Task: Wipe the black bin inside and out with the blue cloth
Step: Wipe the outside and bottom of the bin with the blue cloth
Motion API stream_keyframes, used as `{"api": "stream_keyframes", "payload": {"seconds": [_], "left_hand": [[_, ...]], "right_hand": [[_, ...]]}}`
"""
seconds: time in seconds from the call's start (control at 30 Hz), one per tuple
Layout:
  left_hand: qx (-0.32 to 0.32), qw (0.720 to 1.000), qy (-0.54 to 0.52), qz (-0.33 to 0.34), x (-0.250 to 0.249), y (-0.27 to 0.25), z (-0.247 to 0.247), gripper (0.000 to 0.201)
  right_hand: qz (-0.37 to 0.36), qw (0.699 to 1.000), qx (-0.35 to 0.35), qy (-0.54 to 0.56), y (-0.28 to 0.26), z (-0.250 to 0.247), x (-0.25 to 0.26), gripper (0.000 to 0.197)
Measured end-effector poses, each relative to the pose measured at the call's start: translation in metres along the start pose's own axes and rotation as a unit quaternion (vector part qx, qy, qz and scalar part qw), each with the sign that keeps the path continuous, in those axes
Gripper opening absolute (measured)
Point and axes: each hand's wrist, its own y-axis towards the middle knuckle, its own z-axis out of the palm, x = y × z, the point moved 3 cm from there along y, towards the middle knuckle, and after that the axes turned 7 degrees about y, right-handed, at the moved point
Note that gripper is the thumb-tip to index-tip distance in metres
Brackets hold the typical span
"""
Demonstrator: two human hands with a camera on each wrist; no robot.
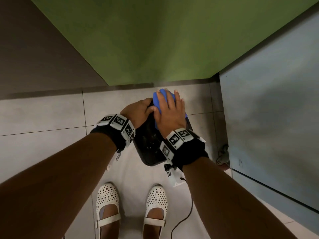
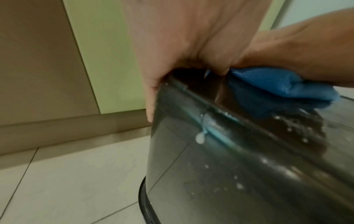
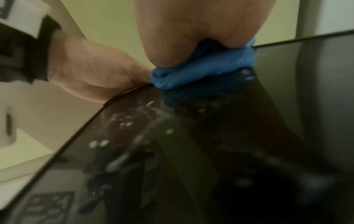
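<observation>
On the tiled floor, by the green wall: one black bin (image 1: 151, 144) sits just ahead of the person's feet, apparently turned over with a broad glossy face up, though its exact lie is hard to read.
Left hand (image 1: 138, 112): fingers curled over the bin's far-left edge, clamped on it to steady it.
Right hand (image 1: 170, 112): fingers spread flat, pressing the blue cloth (image 1: 159, 100) down onto the bin's upper face; the two hands sit just beside each other.
Cloth, how it handles: soft and bunched into folds under the palm; likely damp, so it should glide rather than drag.
Bin, how it handles: stiff moulded plastic, probably light enough to skid or tip under a push, hence the bracing grip. Its shiny surface carries pale droplets (image 2: 200, 138) and looks slippery.
Where to hold: the raised rim or edge is the safest purchase; the smooth wet walls offer little.
Count: one bin, one cloth, two hands, two white shoes (image 1: 107, 206), one black cable (image 1: 183, 218) trailing on the floor.
Stage, judged: outside wiping is under way.
</observation>
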Motion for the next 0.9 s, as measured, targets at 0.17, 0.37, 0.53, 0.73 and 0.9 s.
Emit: {"api": "stream_keyframes", "payload": {"seconds": [0.17, 0.37, 0.53, 0.73, 0.9], "left_hand": [[-0.029, 0.999, -0.026, -0.022, -0.001, -0.003, 0.0, 0.039], [-0.033, 0.998, -0.009, -0.061, 0.004, 0.001, 0.005, 0.039], [-0.023, 0.998, -0.013, -0.057, 0.001, 0.0, 0.003, 0.041], [-0.007, 0.999, -0.045, 0.003, 0.003, 0.002, 0.002, 0.042], [-0.036, 0.997, -0.058, 0.019, -0.002, -0.002, 0.0, 0.04]], "right_hand": [[0.047, 0.994, -0.094, -0.01, 0.002, 0.01, 0.007, 0.05], [0.204, 0.964, -0.151, 0.084, -0.024, 0.007, -0.018, 0.054], [0.293, 0.936, -0.166, 0.1, -0.051, 0.013, -0.022, 0.061], [0.243, 0.957, -0.144, 0.066, -0.017, 0.007, 0.0, 0.053], [0.14, 0.989, -0.023, 0.031, 0.011, -0.003, 0.013, 0.054]]}}
